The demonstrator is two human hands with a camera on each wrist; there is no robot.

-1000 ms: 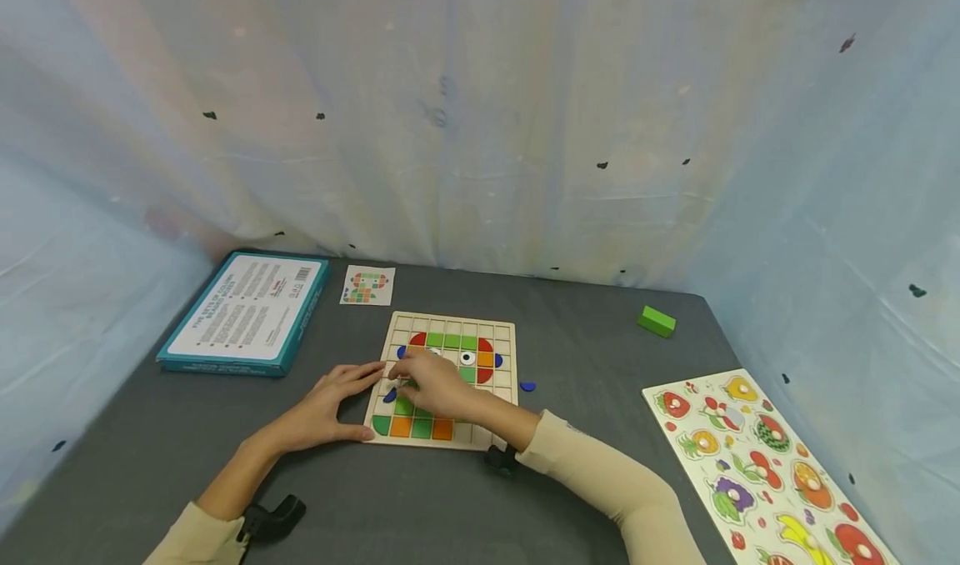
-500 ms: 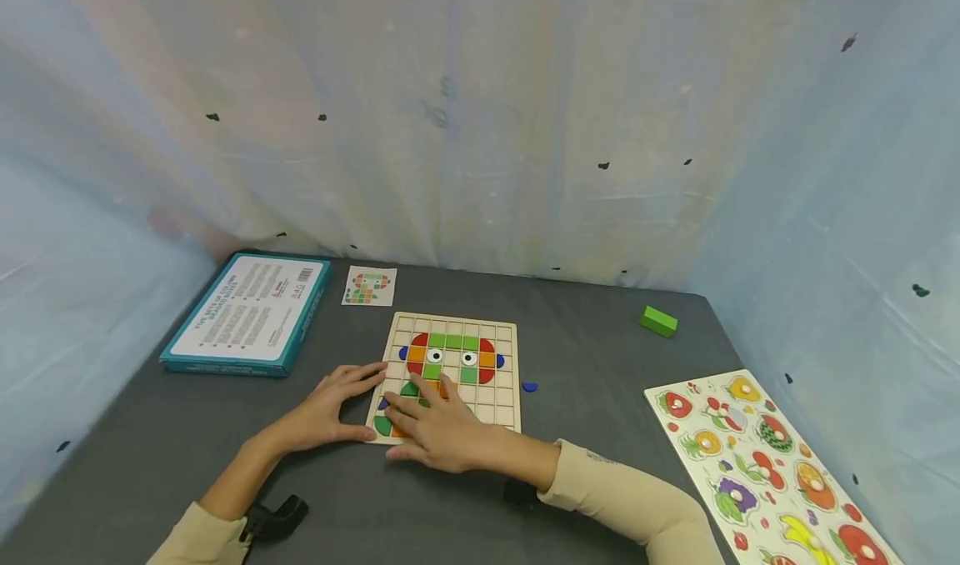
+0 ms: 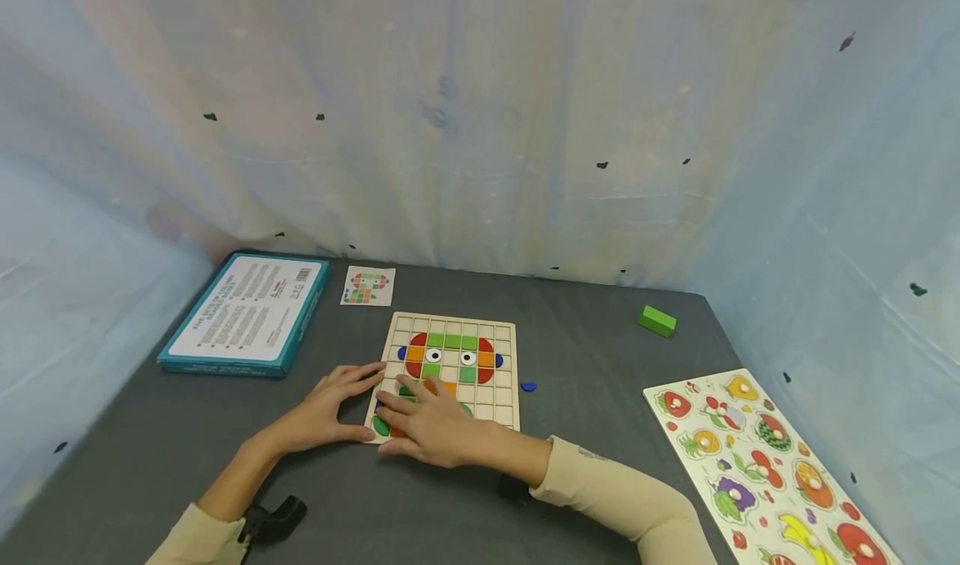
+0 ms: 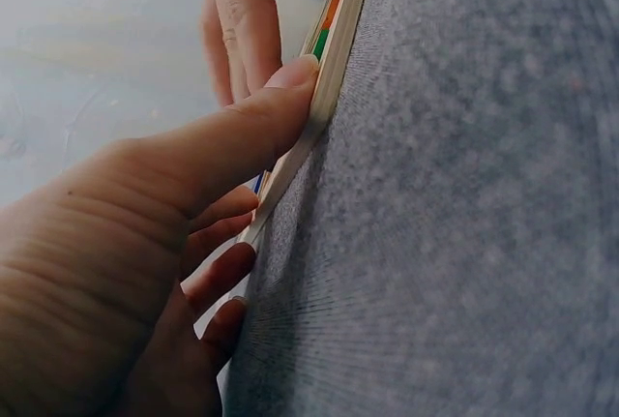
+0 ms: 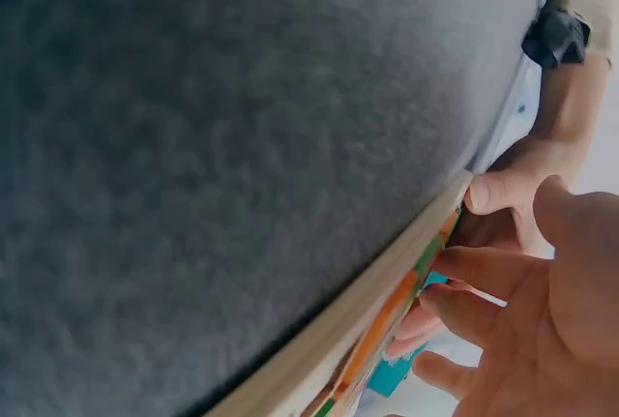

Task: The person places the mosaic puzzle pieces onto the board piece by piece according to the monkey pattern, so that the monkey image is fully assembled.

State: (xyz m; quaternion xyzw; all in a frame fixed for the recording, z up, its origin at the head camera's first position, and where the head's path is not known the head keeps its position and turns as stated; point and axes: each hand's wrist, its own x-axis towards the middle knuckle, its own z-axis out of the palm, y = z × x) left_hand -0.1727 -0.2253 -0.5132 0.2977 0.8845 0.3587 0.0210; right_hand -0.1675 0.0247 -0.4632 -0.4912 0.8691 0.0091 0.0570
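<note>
A wooden grid board (image 3: 495, 402) lies on the grey table, with red, green, orange and blue tiles and two eye tiles (image 3: 468, 357) set in it. My left hand (image 3: 326, 411) rests spread against the board's left side. Its thumb touches the near left corner, as the left wrist view (image 4: 222, 127) also shows. My right hand (image 3: 435, 427) lies over the lower left of the board with fingers spread on the tiles, hiding several of them. In the right wrist view its fingers (image 5: 474, 315) touch tiles near the board's edge. A blue half-round tile (image 3: 528, 387) lies right of the board.
A pattern card (image 3: 368, 286) lies behind the board, next to a teal and white box (image 3: 243, 311) at the left. A green block (image 3: 657, 322) sits at the back right. A fruit puzzle board (image 3: 765, 465) lies at the right edge.
My right hand has let go of a blue tile at the board's left, moved nearer and spread its fingers over the lower tiles, then shifted slightly left. The left hand has stayed put.
</note>
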